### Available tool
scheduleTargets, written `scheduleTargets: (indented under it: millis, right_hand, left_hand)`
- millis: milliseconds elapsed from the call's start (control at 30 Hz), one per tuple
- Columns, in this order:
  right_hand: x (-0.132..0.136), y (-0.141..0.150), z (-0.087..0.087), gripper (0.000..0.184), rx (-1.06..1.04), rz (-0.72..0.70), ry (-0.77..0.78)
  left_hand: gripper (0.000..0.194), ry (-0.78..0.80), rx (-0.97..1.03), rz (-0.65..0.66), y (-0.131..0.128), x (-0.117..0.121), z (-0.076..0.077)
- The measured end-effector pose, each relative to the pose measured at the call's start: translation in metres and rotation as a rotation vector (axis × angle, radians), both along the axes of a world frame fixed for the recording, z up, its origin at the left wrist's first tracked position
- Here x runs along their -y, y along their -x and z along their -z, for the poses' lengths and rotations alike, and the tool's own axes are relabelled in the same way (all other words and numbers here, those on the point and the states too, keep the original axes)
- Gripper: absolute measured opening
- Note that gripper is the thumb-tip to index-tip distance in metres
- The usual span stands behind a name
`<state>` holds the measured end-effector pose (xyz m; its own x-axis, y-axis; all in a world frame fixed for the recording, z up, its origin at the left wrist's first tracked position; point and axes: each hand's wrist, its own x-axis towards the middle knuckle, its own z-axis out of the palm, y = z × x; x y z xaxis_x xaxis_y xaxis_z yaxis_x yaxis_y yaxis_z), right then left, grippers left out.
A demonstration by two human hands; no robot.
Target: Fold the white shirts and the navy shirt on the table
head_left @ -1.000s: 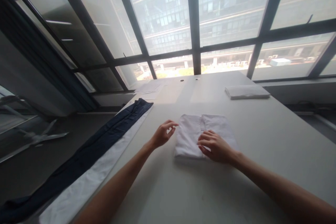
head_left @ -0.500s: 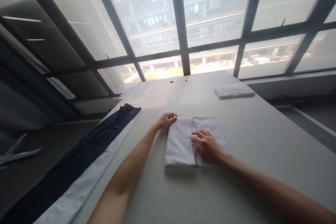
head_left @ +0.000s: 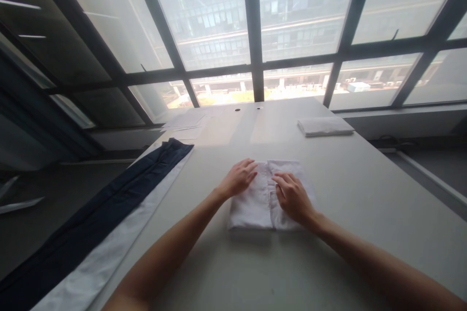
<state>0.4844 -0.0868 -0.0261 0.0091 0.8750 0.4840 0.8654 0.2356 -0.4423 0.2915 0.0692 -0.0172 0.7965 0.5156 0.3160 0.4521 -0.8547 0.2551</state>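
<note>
A white folded cloth garment (head_left: 251,211) lies flat on the white table (head_left: 226,267) in front of me, with a seam or gap running down its middle. My left hand (head_left: 240,177) rests on its upper left part, fingers stretched out towards the middle. On the right half lies my right hand (head_left: 294,197), palm down, its fingers loosely bent and apart near the middle seam. Neither hand grips the fabric. Parts of the garment are hidden under both hands.
Along the table's left edge lie dark navy trousers (head_left: 109,201) over white fabric (head_left: 113,248). Another folded white cloth (head_left: 324,126) sits at the back right. Thin white sheets (head_left: 184,124) are at the back left. Large windows (head_left: 292,14) stand beyond the table.
My left hand has moved from pinching the garment's upper left corner to lying spread on its surface. My right hand has shifted slightly to the right.
</note>
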Motion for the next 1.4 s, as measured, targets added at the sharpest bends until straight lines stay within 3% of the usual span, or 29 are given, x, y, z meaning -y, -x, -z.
scheduleTargets:
  millis: [133,300,467,567,667,767,967,1100,1200,1300,1400]
  right_hand:
    - [-0.004,0.003,0.010,0.046,0.063,0.033,0.108]
    - [-0.012,-0.011,0.017,0.045,0.129,-0.065,0.139]
    - [0.003,-0.006,-0.018,0.039,0.112,-0.179,0.031]
    - [0.034,0.025,-0.033,0.046,0.183,-0.443,0.030]
    - [0.065,0.051,-0.024,0.070,0.290,-0.594,0.145]
    - [0.080,0.055,-0.005,0.089,0.310,-0.632,0.268]
    - [0.080,0.041,-0.001,0.088,0.283,-0.667,0.339]
    - [0.082,0.042,-0.001,0.087,0.266,-0.646,0.345]
    - [0.083,0.043,0.004,0.088,0.246,-0.617,0.330]
    - [0.083,0.043,0.007,0.087,0.224,-0.589,0.310]
    - [0.085,0.044,0.009,0.083,0.204,-0.530,0.276]
  left_hand:
    - [0.055,-0.017,-0.126,-0.031,-0.006,0.021,0.019]
    - [0.059,-0.023,-0.223,-0.146,-0.011,0.036,0.023]
    - [0.061,-0.053,-0.231,-0.312,-0.013,0.055,0.025]
    - [0.065,-0.062,-0.268,-0.316,-0.014,0.057,0.028]
    - [0.067,-0.050,-0.262,-0.347,-0.014,0.055,0.027]
    - [0.068,-0.015,-0.250,-0.363,-0.015,0.054,0.024]
    - [0.068,0.033,-0.237,-0.389,-0.019,0.054,0.023]
    - [0.054,0.044,-0.168,-0.388,-0.016,0.053,0.012]
    - [0.045,0.033,-0.079,-0.288,0.000,0.064,-0.007]
    - [0.040,0.123,-0.046,-0.156,0.028,0.093,-0.026]
    - [0.026,0.230,-0.111,-0.051,0.056,0.129,-0.036]
